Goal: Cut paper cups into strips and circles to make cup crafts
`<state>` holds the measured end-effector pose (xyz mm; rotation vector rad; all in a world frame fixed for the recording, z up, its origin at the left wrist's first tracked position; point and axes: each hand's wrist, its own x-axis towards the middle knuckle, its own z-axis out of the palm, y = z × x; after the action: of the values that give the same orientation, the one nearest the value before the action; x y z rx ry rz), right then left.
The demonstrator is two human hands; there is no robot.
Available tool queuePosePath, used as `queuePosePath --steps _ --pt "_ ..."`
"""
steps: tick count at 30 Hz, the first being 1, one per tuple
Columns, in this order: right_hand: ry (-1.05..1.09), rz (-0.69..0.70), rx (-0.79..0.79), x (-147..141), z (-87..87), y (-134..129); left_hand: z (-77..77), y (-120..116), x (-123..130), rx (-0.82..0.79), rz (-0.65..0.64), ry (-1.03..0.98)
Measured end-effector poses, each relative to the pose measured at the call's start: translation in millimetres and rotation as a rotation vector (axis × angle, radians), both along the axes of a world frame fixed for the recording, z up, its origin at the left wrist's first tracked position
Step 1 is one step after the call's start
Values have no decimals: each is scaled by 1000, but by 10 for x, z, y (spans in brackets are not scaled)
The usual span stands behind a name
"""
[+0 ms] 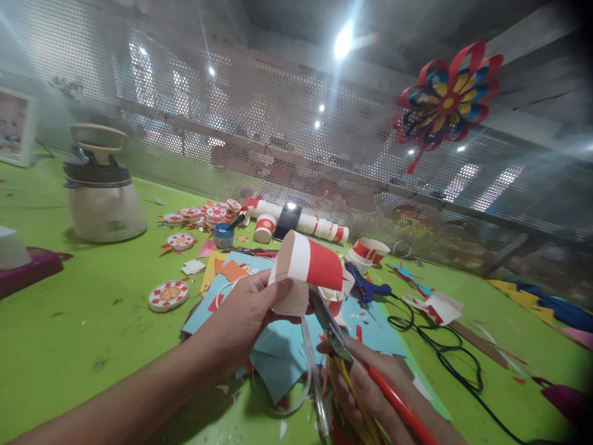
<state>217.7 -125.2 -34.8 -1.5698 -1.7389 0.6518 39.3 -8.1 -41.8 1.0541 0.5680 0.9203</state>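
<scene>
A red and white paper cup (324, 264), cut open at the side, is raised above the table. Its pale lower edge is gripped by my left hand (252, 300), thumb on the near side. My right hand (370, 380) is closed around pliers (339, 341) with a metal head, one red handle and one yellow handle. The pliers' jaws are at the cup's lower right edge; whether they bite on the paper cannot be made out. Beneath both hands lie light-blue paper sheets (280, 364) with small scraps and a clear tube (319, 395).
A blue glue gun (365, 284) and its black cable (445, 346) lie to the right. Behind are a blue jar (224, 236), a phone (288, 221) and a row of joined cups (319, 225). Decorated discs (169, 295) and a large kettle (106, 207) stand left.
</scene>
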Motion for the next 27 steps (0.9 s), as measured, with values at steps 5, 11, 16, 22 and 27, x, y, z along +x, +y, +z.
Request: queuePosePath --steps 5,11,16,22,27 --pt "113 125 -103 -1 -30 103 -1 2 4 -15 -4 -28" --pt "102 141 -108 -15 3 139 -8 17 -8 21 -14 -28" --pt "84 132 -79 -11 -15 124 9 8 -17 -14 -18 -25" --pt "92 110 -71 -5 -71 128 29 1 -17 -2 -27 -15" --pt "94 87 -56 -26 -83 110 16 6 -18 10 -42 -24"
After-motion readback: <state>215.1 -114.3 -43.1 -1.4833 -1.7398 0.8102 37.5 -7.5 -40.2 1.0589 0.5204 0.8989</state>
